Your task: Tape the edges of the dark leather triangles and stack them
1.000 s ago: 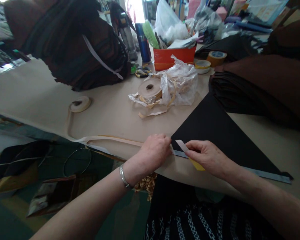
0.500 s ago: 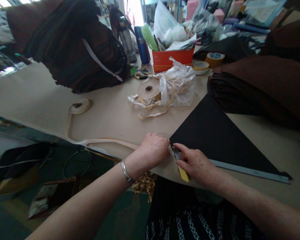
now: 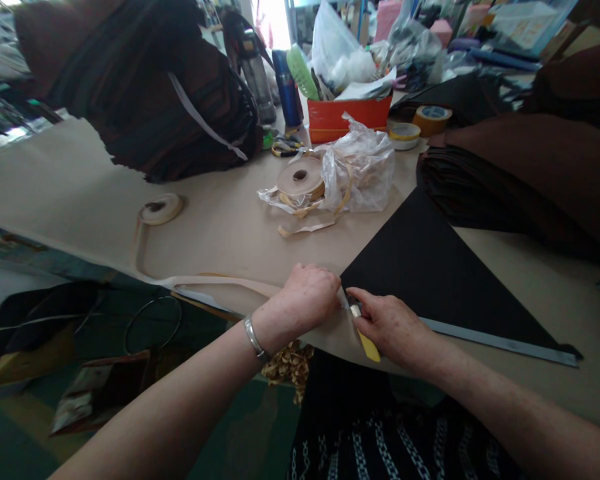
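Note:
My left hand [image 3: 313,293] is closed at the left corner of a black fabric piece [image 3: 430,267]. A beige tape strip [image 3: 220,283] runs along the table edge into it, and a short pale end shows beyond the fingers. My right hand [image 3: 387,323], thumb and fingers pinched together, grips a flat yellow piece [image 3: 369,347] with a pale grey part at its top; its exact kind is unclear. A light grey band [image 3: 500,341] lies along the fabric's near edge. The strip leads back to a small tape roll [image 3: 161,209] at the left.
A larger tape roll [image 3: 300,177] lies beside a clear plastic bag [image 3: 365,170]. Behind stand a red box [image 3: 347,120] and a blue bottle [image 3: 287,90]. Dark fabric stacks [image 3: 150,100] rise at left and right. Curled strips [image 3: 287,370] hang below the table edge.
Both hands stay almost in place. The grey part above the yellow piece, at my right fingertips, looks shorter and paler now. The view has shifted slightly.

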{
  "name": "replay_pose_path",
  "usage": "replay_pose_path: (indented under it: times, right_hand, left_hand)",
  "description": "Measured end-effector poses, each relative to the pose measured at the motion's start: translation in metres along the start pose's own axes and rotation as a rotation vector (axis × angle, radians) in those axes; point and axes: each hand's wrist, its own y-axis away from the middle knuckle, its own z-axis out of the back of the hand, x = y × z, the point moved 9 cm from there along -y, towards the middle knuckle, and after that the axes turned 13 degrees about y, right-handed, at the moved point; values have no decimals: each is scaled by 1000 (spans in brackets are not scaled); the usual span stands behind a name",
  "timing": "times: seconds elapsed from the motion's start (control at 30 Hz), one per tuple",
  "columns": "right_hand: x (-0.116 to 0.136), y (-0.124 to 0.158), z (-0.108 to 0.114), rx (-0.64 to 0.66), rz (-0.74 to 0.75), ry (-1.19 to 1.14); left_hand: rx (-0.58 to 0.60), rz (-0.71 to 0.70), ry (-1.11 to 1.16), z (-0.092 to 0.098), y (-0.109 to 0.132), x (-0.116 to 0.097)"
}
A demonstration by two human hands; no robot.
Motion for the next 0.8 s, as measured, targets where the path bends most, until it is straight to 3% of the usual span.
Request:
replay_pose_path:
  times: [0.27,0.5,0.6,0.7,0.8]
  right_hand:
    - [1,1,0,-2,-29,67]
    - [4,-2,-9,40,-3,56]
    - [2,3,1,22,21,-84]
    - [-26,20,25,-20,-20,-301]
    - [-85,45,46,-66,-170,-486]
  left_hand:
    - [-13,-4,80,-1,2,-1]
    - [12,-135,359,6,23,-42]
    - [-53,-74,447,14,34,-29]
    - [-148,50,499,18,45,2]
    - [-186,75,559,16,54,16]
